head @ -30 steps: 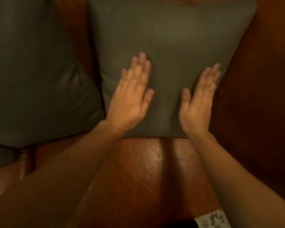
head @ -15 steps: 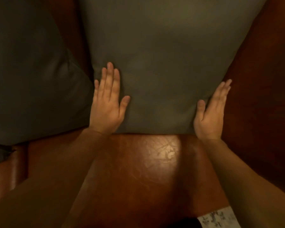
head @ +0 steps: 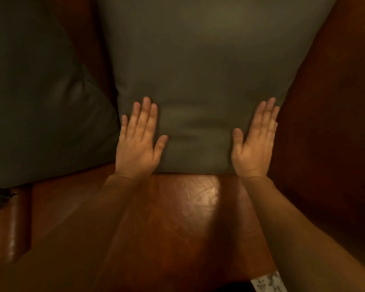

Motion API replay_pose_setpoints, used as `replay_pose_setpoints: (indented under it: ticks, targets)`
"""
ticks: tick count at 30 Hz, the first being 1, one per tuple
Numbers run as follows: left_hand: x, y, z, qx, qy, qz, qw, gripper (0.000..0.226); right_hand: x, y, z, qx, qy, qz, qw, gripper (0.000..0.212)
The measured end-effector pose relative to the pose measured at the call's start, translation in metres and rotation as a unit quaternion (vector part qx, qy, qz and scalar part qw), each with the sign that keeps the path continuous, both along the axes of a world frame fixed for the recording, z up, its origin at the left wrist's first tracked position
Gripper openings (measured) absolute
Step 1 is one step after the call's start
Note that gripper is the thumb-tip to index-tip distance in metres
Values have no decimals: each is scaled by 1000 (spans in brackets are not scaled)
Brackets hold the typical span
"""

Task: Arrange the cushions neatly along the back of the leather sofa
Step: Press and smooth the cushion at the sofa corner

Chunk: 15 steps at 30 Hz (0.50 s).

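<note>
A grey-green cushion (head: pixel 200 66) stands upright against the back of the brown leather sofa (head: pixel 177 218), filling the middle of the view. My left hand (head: pixel 138 142) lies flat on its lower left corner, fingers straight and together. My right hand (head: pixel 254 142) presses flat on its lower right corner at the cushion's edge. Neither hand grips anything. A second grey-green cushion (head: pixel 36 98) leans against the sofa back to the left, its right corner close to my left hand.
The sofa's right armrest or side (head: pixel 335 114) rises dark brown beside the middle cushion. A rounded leather seam (head: pixel 11 224) shows at the lower left. A scrap of white patterned cloth (head: pixel 268 283) appears at the bottom edge.
Both hands slid down and apart from the cushion's middle to its two lower corners. The view has moved closer to the cushion.
</note>
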<state>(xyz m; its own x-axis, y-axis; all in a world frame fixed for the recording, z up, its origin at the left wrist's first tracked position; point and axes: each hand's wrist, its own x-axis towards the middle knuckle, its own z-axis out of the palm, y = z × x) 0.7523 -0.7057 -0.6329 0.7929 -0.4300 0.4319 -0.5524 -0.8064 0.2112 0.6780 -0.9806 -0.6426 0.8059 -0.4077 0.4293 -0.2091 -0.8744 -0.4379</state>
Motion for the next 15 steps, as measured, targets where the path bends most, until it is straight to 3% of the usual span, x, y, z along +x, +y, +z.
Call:
replay_pose_setpoints:
  ticks: [5, 7, 11, 15]
  targets:
    - [-9, 7, 14, -108, 46, 45, 992, 70, -26, 3, 0, 141, -8, -66, 988, 72]
    - [-11, -14, 23, -121, 32, 32, 992, 71, -19, 31, 11, 100, -27, -52, 993, 72]
    - [-15, -54, 22, -37, -6, -17, 999, 67, 9, 87, 19, -56, -8, 70, 996, 69]
    - [-10, -34, 1, -34, 0, 33, 999, 68, 3, 57, -2, -72, 8, 57, 996, 74]
